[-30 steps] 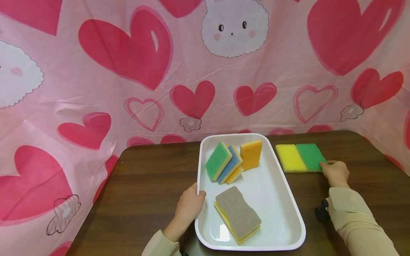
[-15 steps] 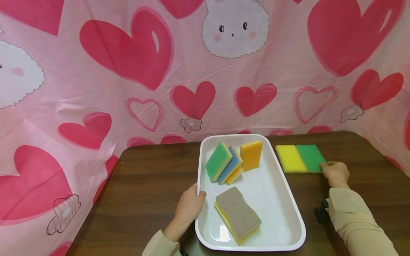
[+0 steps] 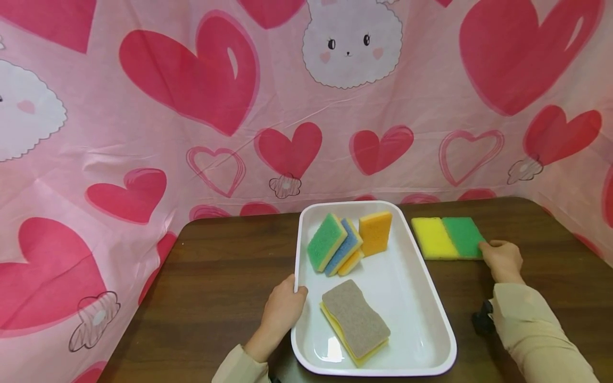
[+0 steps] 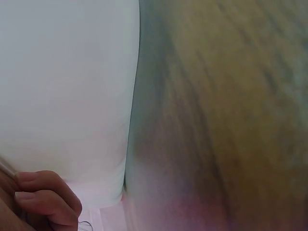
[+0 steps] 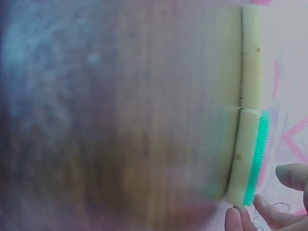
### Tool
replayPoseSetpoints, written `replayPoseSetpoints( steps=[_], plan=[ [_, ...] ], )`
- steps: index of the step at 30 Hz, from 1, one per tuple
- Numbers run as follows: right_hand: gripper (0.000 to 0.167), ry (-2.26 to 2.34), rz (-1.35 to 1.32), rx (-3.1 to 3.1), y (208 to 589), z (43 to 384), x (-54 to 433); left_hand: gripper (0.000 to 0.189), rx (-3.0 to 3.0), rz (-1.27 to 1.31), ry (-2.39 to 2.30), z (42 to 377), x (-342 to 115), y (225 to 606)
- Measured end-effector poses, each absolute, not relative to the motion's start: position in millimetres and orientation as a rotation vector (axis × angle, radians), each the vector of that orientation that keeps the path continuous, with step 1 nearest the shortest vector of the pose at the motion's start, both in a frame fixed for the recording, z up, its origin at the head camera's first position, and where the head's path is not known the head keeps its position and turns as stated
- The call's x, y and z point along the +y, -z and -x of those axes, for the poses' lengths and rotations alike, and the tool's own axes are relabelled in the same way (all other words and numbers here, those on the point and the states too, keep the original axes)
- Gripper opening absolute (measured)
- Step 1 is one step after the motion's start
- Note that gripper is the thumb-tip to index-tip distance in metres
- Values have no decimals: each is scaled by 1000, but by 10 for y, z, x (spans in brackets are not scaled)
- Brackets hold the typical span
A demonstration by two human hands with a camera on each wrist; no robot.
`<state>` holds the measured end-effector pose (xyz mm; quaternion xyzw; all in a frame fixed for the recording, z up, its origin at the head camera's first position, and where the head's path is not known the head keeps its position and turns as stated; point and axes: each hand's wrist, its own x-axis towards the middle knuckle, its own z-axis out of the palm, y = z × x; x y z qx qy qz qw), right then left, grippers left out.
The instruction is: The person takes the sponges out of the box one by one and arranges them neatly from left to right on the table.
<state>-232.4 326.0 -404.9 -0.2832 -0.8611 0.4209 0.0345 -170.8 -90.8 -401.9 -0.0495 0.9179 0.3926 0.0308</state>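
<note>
My left hand (image 3: 283, 306) grips the left rim of a white plastic tray (image 3: 415, 340), its thumb over the edge. In the left wrist view its curled fingers (image 4: 50, 204) lie against the tray's white wall (image 4: 67, 86). On the table right of the tray, a yellow sponge (image 3: 435, 238) and a green-topped sponge (image 3: 464, 236) lie flat, side by side. My right hand (image 3: 504, 260) touches the right end of the green-topped sponge. In the right wrist view, fingertips meet that end, while the thumb (image 5: 291, 175) stands apart above it.
Inside the tray, a green (image 3: 326, 242), a blue (image 3: 346, 246) and a small orange sponge lean together. Beside them an orange sponge (image 3: 375, 232) stands upright. A grey-topped yellow sponge (image 3: 355, 319) lies nearer. The dark wooden table (image 3: 225, 266) meets a pink heart-patterned curtain (image 3: 239, 101).
</note>
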Motion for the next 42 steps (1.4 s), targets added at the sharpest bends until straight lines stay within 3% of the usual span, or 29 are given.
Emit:
replayPoseSetpoints(
  steps=[20,29,42],
  plan=[
    [62,-1194,462,-2696,3542,2220,3119,33,2839,145,-1204,1704,-906,4025],
    [59,-1153,133,-2868,3303,2062,2768,34,2848,150,-1199,1704,-904,4023],
    [48,-1105,-155,-2918,3302,1728,2208,31,2863,150,-1188,1718,-909,4051]
  ],
)
